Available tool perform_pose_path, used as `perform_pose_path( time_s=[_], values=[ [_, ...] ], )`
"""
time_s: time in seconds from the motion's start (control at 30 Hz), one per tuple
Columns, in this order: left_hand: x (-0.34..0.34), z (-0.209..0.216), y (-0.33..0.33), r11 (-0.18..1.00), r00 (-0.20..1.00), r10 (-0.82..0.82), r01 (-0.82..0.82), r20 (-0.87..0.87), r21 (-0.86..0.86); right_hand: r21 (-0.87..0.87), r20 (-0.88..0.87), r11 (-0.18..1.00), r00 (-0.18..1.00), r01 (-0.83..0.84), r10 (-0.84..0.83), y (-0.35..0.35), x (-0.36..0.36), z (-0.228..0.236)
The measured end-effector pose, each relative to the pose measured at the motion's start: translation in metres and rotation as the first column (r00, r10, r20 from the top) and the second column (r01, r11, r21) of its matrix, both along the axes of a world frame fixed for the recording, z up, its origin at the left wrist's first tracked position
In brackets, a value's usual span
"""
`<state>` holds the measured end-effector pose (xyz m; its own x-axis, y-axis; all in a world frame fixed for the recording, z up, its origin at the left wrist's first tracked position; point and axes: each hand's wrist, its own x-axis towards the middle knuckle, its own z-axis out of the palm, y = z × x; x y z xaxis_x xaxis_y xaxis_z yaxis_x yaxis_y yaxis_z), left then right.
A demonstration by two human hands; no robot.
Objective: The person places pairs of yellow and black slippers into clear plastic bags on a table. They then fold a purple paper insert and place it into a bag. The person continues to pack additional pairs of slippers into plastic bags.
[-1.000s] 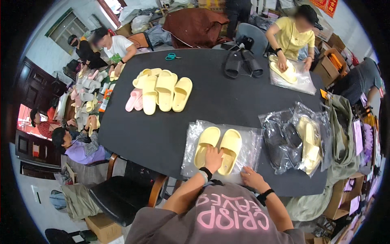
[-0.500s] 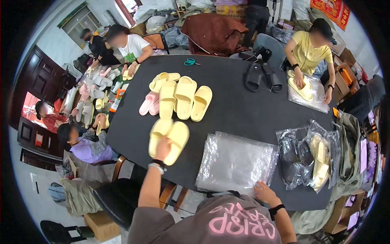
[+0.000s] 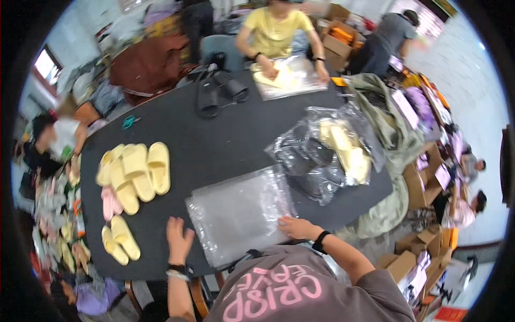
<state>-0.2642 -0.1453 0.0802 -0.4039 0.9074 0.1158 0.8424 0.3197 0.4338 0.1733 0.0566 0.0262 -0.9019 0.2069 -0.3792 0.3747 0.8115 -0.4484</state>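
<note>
Taking the flat stack of clear plastic bags as the clock's centre, the person's left hand is between eight and nine o'clock, just beside the stack's edge. It is spread wide and holds nothing, fingers pointing toward twelve and thumb out toward the bags; whether it touches the black tabletop cannot be told. Its forearm runs almost straight up, with a black band and a pale bracelet at the wrist.

The right hand lies just past three o'clock, fingers stretched toward nine, fingertips on the stack's edge. Whether they pinch a bag cannot be told. That forearm slants in from about five, a black band on its wrist.

The nearest pale yellow pair of slippers lies a little below nine o'clock, beyond the left hand and well apart from the bags. Small pink slippers sit at nine, touching a cluster of larger yellow slippers toward ten. Bagged black and yellow slippers lie near two.
</note>
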Motion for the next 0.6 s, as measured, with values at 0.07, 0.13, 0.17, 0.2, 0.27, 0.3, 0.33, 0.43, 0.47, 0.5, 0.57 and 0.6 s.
perform_pose_path(
  time_s=[0.07, 0.13, 0.17, 0.2, 0.27, 0.3, 0.33, 0.43, 0.47, 0.5, 0.57, 0.6],
  values=[
    [0.068, -0.019, 0.013, 0.94, 0.994, -0.082, 0.103, 0.077, -0.326, -0.042, -0.001, 0.999, 1.0, 0.021, -0.021, -0.001, 0.003, -0.002],
    [0.115, -0.03, 0.018, 0.871, 0.99, -0.111, 0.141, 0.092, -0.471, -0.069, 0.002, 0.997, 1.0, 0.02, -0.02, 0.002, 0.008, -0.006],
    [0.13, -0.039, 0.016, 0.852, 0.989, -0.125, 0.149, 0.082, -0.503, -0.063, -0.04, 0.992, 0.993, 0.112, -0.115, 0.009, 0.009, -0.002],
    [0.137, -0.045, 0.016, 0.831, 0.988, -0.142, 0.155, 0.067, -0.534, -0.059, -0.089, 0.977, 0.974, 0.206, -0.211, 0.016, 0.009, 0.007],
    [0.142, -0.053, 0.014, 0.824, 0.992, -0.105, 0.125, 0.068, -0.552, -0.091, -0.278, 0.912, 0.869, 0.4, -0.409, 0.046, 0.014, 0.043],
    [0.144, -0.056, 0.016, 0.826, 0.995, -0.081, 0.104, 0.067, -0.554, -0.034, -0.409, 0.87, 0.787, 0.492, -0.461, 0.069, 0.018, 0.076],
    [0.145, -0.053, 0.021, 0.814, 0.994, -0.091, 0.109, 0.061, -0.57, 0.01, -0.466, 0.815, 0.724, 0.579, -0.508, 0.096, 0.034, 0.089],
    [0.134, -0.06, 0.029, 0.778, 0.987, -0.143, 0.159, 0.076, -0.607, 0.193, -0.559, 0.515, 0.524, 0.836, -0.642, 0.176, 0.095, 0.114],
    [0.149, -0.033, 0.036, 0.797, 0.983, -0.178, 0.117, -0.045, -0.593, 0.25, -0.56, 0.47, 0.523, 0.846, -0.642, 0.203, 0.106, 0.118],
    [0.166, -0.001, 0.042, 0.812, 0.96, -0.225, 0.09, -0.166, -0.577, 0.303, -0.559, 0.406, 0.506, 0.862, -0.657, 0.223, 0.124, 0.118],
    [0.175, 0.037, 0.053, 0.807, 0.95, -0.27, 0.136, -0.154, -0.575, 0.523, -0.263, 0.481, 0.67, 0.704, -0.694, 0.256, 0.157, 0.112],
    [0.179, 0.043, 0.058, 0.803, 0.949, -0.277, 0.144, -0.148, -0.578, 0.596, -0.095, 0.554, 0.737, 0.581, -0.669, 0.266, 0.162, 0.114]
  ],
)
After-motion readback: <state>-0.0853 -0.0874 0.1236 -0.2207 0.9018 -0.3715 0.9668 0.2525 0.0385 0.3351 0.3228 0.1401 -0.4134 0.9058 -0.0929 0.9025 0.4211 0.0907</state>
